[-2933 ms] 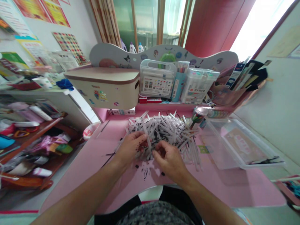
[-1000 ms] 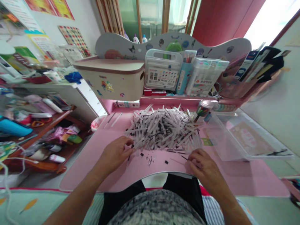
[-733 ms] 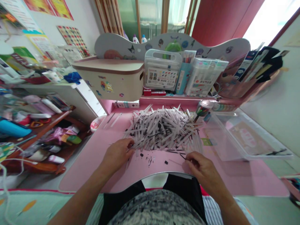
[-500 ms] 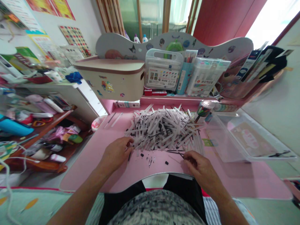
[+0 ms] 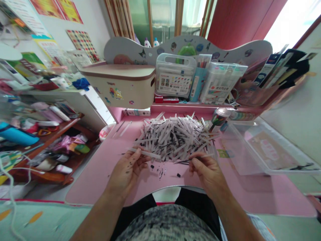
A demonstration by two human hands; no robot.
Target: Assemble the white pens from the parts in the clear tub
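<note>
A narrow translucent white plastic tube [image 5: 151,154] is pinched between the thumb and fingers of my left hand [image 5: 127,170], pointing right across the near edge of the pile. My right hand [image 5: 207,170] grips a thin dark stick [image 5: 181,162] with its tip pointing left. Between and beyond both hands lies a big pile of similar white tubes [image 5: 173,135], mixed with dark pieces. Small black bits [image 5: 178,175] and shavings [image 5: 161,172] lie on the pink desk [image 5: 92,175] in front of me. Dark specks mark my left hand.
A clear plastic bin [image 5: 243,160] stands at the right with a few dark sticks on its far side. Behind the pile are a jar [image 5: 219,118], a beige lidded box [image 5: 120,85] and marker cases [image 5: 174,78] on a shelf. Two slender pieces [image 5: 125,129] lie at the left.
My left hand has turned palm up and now holds a white tube clear of the pile. My right hand has shifted slightly up and left, still with a dark stick.
</note>
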